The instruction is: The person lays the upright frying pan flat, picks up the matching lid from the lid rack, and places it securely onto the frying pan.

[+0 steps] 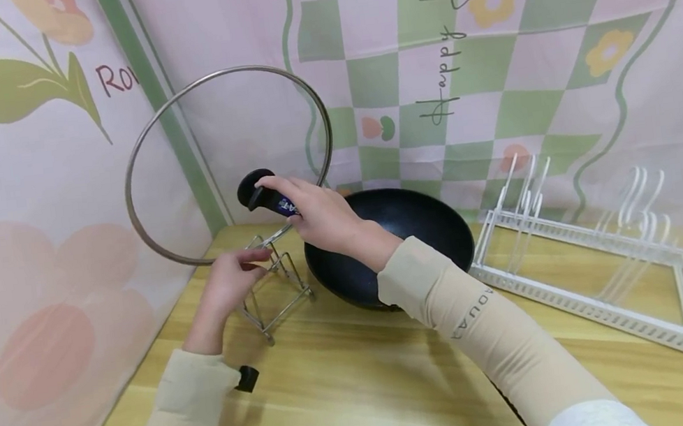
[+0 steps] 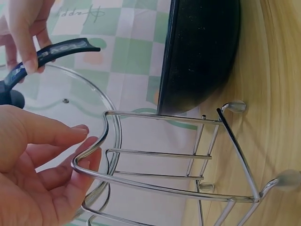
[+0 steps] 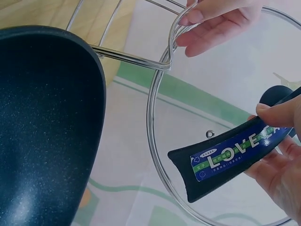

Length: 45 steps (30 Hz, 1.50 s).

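A glass lid (image 1: 203,165) with a metal rim stands nearly upright. My right hand (image 1: 326,218) grips its dark handle (image 3: 225,157), which bears a blue label reading "LOVE". The lid's lower edge is at a small silver wire rack (image 2: 164,188) standing on the table. My left hand (image 1: 229,282) holds the rack's bent top wire, thumb on one side and fingers (image 2: 89,165) behind it. Just right of the rack, a black wok (image 1: 398,263) sits on the table, partly covered by my right forearm in the head view.
A white dish rack (image 1: 592,304) with upright prongs lies right of the wok. The wooden table (image 1: 337,396) meets a patterned cloth wall (image 1: 377,82) at the back and another at the left. A small black piece (image 1: 246,378) shows at my left sleeve.
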Motion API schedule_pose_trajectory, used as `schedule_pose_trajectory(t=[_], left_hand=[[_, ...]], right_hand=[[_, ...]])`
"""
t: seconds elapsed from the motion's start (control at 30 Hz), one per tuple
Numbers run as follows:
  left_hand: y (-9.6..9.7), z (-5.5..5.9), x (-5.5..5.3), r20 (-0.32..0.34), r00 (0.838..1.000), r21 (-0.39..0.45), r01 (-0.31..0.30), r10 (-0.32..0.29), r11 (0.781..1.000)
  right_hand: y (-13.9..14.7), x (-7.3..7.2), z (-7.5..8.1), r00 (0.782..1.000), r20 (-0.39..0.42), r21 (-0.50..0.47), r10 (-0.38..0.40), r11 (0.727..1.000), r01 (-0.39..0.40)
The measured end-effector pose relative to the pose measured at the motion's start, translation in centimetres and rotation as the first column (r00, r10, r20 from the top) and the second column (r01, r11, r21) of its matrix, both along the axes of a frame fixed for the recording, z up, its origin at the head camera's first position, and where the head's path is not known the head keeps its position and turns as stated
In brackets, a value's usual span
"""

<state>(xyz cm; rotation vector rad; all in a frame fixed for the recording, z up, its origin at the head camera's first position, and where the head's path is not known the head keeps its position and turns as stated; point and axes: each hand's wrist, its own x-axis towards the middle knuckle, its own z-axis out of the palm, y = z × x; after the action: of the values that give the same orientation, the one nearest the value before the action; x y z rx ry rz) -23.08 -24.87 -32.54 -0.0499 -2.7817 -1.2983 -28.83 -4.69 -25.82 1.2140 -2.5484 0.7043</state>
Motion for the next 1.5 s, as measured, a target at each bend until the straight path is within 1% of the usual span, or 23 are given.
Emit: schedule_pose_trajectory(t=[0.13, 0.23, 0.33, 0.53, 0.7, 0.8, 0.97, 1.13, 1.27, 1.3, 1.4, 1.43, 1.5], left_hand=[[-0.1, 0.2, 0.1, -0.003, 1.000, 0.026, -0.021, 0.021, 0.999], [0.0, 0.2, 0.1, -0.001, 1.000, 0.039, -0.020, 0.020, 0.999], [0.0, 0.3, 0.1, -0.003, 1.000, 0.053, -0.031, 0.031, 0.998], [0.0, 0.4, 0.1, -0.011, 0.996, 0.087, -0.082, 0.083, 0.993], [0.0, 0.4, 0.1, -0.045, 0.995, 0.117, -0.086, 0.092, 0.989], [-0.1, 0.4, 0.1, -0.069, 0.992, 0.121, -0.096, 0.105, 0.988], [-0.1, 0.3, 0.2, -0.082, 0.985, 0.165, -0.136, 0.151, 0.977], [-0.1, 0.2, 0.1, -0.079, 0.971, 0.247, -0.200, 0.225, 0.948], [0.3, 0.2, 0.0, -0.099, 0.959, 0.304, -0.227, 0.267, 0.925], [0.4, 0.1, 0.0, -0.107, 0.954, 0.325, -0.232, 0.280, 0.917], [0.8, 0.0, -0.3, -0.137, 0.935, 0.402, -0.250, 0.327, 0.881], [0.9, 0.0, -0.3, -0.151, 0.926, 0.430, -0.254, 0.347, 0.866], [1.1, 0.1, -0.4, -0.172, 0.908, 0.498, -0.253, 0.381, 0.829]], right_hand=[[0.3, 0.1, 0.2, 1.000, 0.008, -0.007, -0.007, 1.000, 0.007], [0.6, 0.1, 0.3, 1.000, 0.010, -0.016, -0.013, 1.000, 0.013], [0.9, 0.0, 0.3, 1.000, 0.008, -0.025, -0.019, 1.000, 0.019], [1.6, -0.2, 0.4, 0.999, 0.008, -0.036, -0.035, 0.999, 0.035], [2.3, -0.4, 0.6, 0.999, 0.017, -0.054, -0.051, 0.997, 0.052], [2.7, -0.4, 0.7, 0.998, 0.021, -0.057, -0.062, 0.996, 0.063], [3.1, -0.5, 0.8, 0.997, 0.021, -0.074, -0.069, 0.995, 0.070], [3.7, -0.4, 0.8, 0.997, 0.009, -0.091, -0.073, 0.993, 0.074], [4.2, -0.3, 0.8, 0.996, 0.000, -0.096, -0.090, 0.991, 0.090], [4.3, -0.3, 0.8, 0.995, -0.002, -0.097, -0.095, 0.991, 0.095], [4.6, -0.2, 0.9, 0.994, -0.007, -0.106, -0.109, 0.988, 0.108], [4.7, -0.2, 0.9, 0.993, -0.010, -0.109, -0.115, 0.988, 0.113], [4.8, -0.2, 1.0, 0.992, -0.011, -0.117, -0.125, 0.986, 0.122]])
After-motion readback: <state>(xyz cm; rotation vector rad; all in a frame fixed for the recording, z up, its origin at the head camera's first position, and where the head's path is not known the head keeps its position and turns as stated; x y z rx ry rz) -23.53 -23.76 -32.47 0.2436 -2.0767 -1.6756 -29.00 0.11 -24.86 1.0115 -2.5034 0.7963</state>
